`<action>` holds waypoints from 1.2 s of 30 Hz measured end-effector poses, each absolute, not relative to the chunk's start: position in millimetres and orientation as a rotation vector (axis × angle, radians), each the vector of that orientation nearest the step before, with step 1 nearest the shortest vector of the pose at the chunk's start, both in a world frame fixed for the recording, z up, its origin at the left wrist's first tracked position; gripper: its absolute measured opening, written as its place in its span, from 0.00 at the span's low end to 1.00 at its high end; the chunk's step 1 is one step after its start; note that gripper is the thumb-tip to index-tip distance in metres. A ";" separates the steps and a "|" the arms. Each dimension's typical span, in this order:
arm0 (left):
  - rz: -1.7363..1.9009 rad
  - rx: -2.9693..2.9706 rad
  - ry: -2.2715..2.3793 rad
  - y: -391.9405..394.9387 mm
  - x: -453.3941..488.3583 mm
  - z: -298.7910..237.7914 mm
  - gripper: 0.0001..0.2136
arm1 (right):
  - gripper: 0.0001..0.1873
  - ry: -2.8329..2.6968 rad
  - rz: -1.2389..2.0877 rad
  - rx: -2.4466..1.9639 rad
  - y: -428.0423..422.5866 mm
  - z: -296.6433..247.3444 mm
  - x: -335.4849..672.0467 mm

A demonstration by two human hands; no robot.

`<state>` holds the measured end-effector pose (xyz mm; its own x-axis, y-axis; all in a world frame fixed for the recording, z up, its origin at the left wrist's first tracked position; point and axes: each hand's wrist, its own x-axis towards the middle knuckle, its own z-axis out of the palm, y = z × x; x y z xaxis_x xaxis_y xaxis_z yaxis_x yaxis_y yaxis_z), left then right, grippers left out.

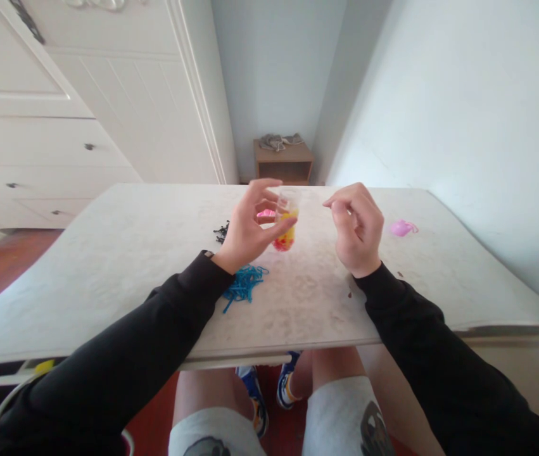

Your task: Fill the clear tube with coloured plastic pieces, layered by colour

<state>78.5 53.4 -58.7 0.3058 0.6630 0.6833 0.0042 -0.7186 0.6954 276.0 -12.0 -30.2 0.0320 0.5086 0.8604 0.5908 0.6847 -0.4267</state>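
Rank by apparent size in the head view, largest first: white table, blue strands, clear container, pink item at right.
1. White table
2. Blue strands and clear container: too alike to rank, both partly covered
3. Pink item

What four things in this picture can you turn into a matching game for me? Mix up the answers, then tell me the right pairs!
Things
1. Clear container
2. Stringy pile nearest the table's front edge
3. Small clump partly behind the left hand
4. Small rounded thing on the table

Matches
A. Black
B. To the right of the right hand
C. In the grip of the left hand
D. Blue

Right pairs: 1-C, 2-D, 3-A, 4-B
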 end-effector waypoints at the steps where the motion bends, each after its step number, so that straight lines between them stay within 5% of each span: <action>1: 1.503 1.939 0.602 58.6 77.0 -58.9 0.22 | 0.13 -1.620 -0.064 -0.940 -10.4 -31.6 276.4; 7: 1.654 1.986 0.797 85.9 55.9 -48.6 0.06 | 0.09 -1.720 0.128 -1.125 5.6 -48.7 277.0; 13: 1.576 2.001 0.768 81.0 49.7 -39.8 0.06 | 0.06 -1.748 0.212 -1.148 10.1 -53.6 270.6; 18: 1.697 1.928 0.697 87.7 46.8 -42.7 0.26 | 0.04 -1.767 0.191 -1.123 8.1 -53.0 267.3; 21: 1.967 1.761 0.758 104.4 40.7 -48.9 0.26 | 0.01 -1.773 0.186 -1.166 14.9 -61.0 269.8; 33: 1.972 1.677 0.924 121.9 42.2 -66.4 0.18 | 0.24 -2.056 0.158 -1.449 89.8 -84.6 250.3; 36: 1.880 1.760 0.906 111.3 42.9 -62.3 0.18 | 0.22 -2.118 0.152 -1.442 103.0 -81.9 238.9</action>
